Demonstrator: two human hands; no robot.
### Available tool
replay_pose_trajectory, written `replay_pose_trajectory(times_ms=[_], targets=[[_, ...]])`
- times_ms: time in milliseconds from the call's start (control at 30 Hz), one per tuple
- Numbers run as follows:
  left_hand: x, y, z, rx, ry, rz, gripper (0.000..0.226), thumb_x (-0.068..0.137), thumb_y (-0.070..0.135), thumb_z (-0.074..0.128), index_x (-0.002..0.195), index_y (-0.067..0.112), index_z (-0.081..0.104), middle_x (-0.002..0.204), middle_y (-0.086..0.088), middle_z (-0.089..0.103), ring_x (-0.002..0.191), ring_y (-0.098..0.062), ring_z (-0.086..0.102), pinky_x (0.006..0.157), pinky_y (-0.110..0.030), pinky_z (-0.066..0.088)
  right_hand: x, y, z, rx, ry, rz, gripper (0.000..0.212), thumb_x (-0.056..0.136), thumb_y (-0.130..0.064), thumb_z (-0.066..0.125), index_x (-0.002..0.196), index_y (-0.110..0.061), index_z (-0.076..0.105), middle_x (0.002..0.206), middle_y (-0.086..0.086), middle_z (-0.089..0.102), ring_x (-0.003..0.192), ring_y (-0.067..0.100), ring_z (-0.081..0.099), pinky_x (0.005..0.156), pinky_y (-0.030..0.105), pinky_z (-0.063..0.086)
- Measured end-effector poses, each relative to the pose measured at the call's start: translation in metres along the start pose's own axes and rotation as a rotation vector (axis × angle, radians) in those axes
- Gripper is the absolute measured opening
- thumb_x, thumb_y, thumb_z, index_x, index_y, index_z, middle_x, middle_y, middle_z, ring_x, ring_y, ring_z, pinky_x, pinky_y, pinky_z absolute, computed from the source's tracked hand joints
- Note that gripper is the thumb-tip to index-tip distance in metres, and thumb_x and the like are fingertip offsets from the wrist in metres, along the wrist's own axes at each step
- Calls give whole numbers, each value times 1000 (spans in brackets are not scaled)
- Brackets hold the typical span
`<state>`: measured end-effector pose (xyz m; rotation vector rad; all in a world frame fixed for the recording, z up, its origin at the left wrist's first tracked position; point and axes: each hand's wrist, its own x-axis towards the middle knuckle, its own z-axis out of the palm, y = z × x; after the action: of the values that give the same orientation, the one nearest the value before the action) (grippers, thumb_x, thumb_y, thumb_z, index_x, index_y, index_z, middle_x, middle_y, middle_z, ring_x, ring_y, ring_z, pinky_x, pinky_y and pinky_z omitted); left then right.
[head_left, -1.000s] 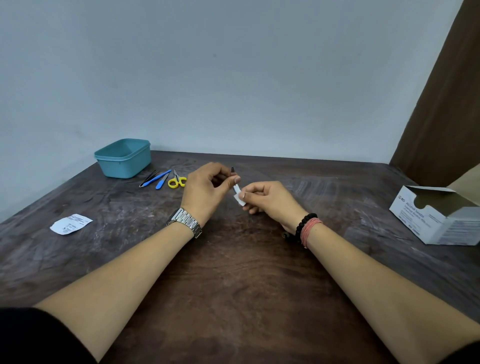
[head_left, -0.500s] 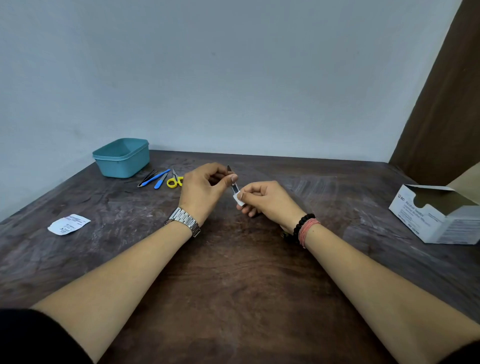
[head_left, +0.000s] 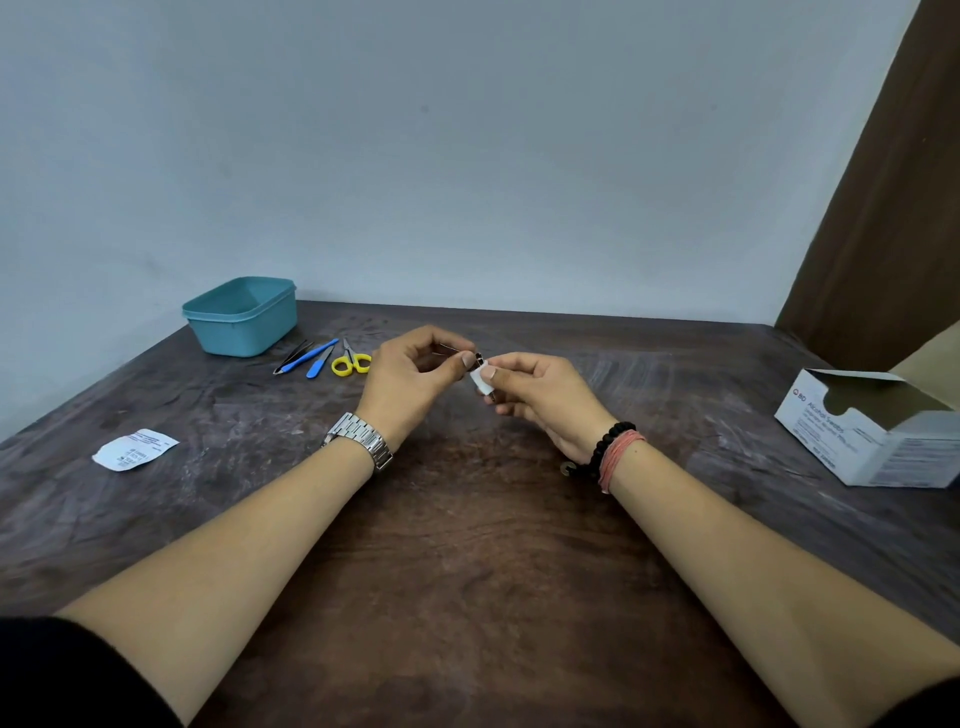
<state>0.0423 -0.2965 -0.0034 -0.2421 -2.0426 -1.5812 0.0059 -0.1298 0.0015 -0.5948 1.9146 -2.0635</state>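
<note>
Both hands are raised just above the middle of the table, close together, almost touching. The left hand pinches a thin dark metal tool between thumb and curled fingers; what kind of tool it is cannot be told at this size. The right hand pinches a small white swab pad between thumb and forefinger, and the pad is folded around the tool right where the two hands meet. A metal watch sits on the left wrist, and a black bead bracelet and a pink band on the right.

At the far left corner stands a teal plastic tub with no lid on it. From here only its inner wall shows. Just beside it on the table lie black tweezers, two blue-handled tools and small yellow-handled scissors in a loose row.

Near the left edge lies a torn white sachet wrapper, flat and well apart from the hands. At the right edge sits a white cardboard box printed "BD Alcohol Swabs". Its top flap is open, but the inside is in shadow and its contents cannot be made out.
</note>
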Motion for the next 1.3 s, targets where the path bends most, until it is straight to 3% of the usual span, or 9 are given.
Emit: replay_pose_trajectory(times_ms=[233, 467, 767, 833, 933, 1000, 1100, 1300], targets=[[0, 0, 1, -17, -52, 2, 19, 82, 2, 70, 82, 21, 70, 89, 0, 74, 88, -14, 69, 86, -33, 55, -1, -1, -1, -1, 4, 7, 16, 88, -14, 67, 100, -5, 68, 86, 7, 66, 70, 11, 61, 63, 19, 50], [-1, 2, 2, -86, -55, -61, 12, 81, 0, 71, 85, 11, 71, 90, -3, 74, 86, -10, 68, 86, -29, 54, -4, -3, -3, 13, -5, 25, 12, 90, -15, 64, 97, -8, 69, 87, 9, 67, 71, 12, 62, 64, 18, 52], [0, -1, 1, -156, -82, -81, 12, 81, 3, 71, 90, 10, 71, 93, -2, 74, 89, -11, 67, 83, -25, 53, -2, -5, -8, 218, -80, 106, 14, 91, -9, 61, 103, -7, 66, 78, 2, 67, 69, 8, 62, 65, 18, 52], [1, -1, 0, -125, -73, -68, 16, 81, 8, 73, 94, 16, 71, 97, 2, 73, 92, -10, 67, 87, -29, 53, -2, -5, -7, 234, -91, 91, 14, 90, -6, 61, 102, -8, 66, 80, -1, 68, 69, 6, 62, 66, 18, 52], [1, -2, 2, -70, -40, -69, 36, 80, 14, 75, 113, 15, 63, 114, 2, 67, 91, -2, 66, 83, -23, 52, -1, -4, -5, 148, -28, -6, 13, 88, -5, 64, 101, -8, 66, 81, 0, 69, 69, 5, 61, 65, 18, 51], [1, -3, 3, -143, -34, -139, 50, 77, 17, 78, 122, 15, 56, 117, 0, 64, 90, -8, 66, 83, -26, 53, -1, -3, -5, 29, 37, -103, 13, 87, -6, 67, 100, -8, 67, 80, 0, 68, 67, 4, 60, 63, 18, 49], [0, -1, 7, -303, -89, -245, 50, 80, 14, 73, 126, 13, 53, 104, -1, 66, 95, -17, 65, 90, -36, 55, -1, -2, -2, -91, 107, -193, 12, 85, -6, 69, 96, -8, 68, 76, -3, 68, 65, 2, 60, 61, 18, 48], [-3, 7, 9, -260, -76, -188, 34, 85, 4, 66, 117, 14, 62, 89, 4, 62, 83, -11, 62, 77, -25, 55, -2, 0, 5, -117, 108, -199, 11, 85, -3, 68, 88, -13, 66, 74, 1, 68, 63, 4, 61, 61, 21, 51]])
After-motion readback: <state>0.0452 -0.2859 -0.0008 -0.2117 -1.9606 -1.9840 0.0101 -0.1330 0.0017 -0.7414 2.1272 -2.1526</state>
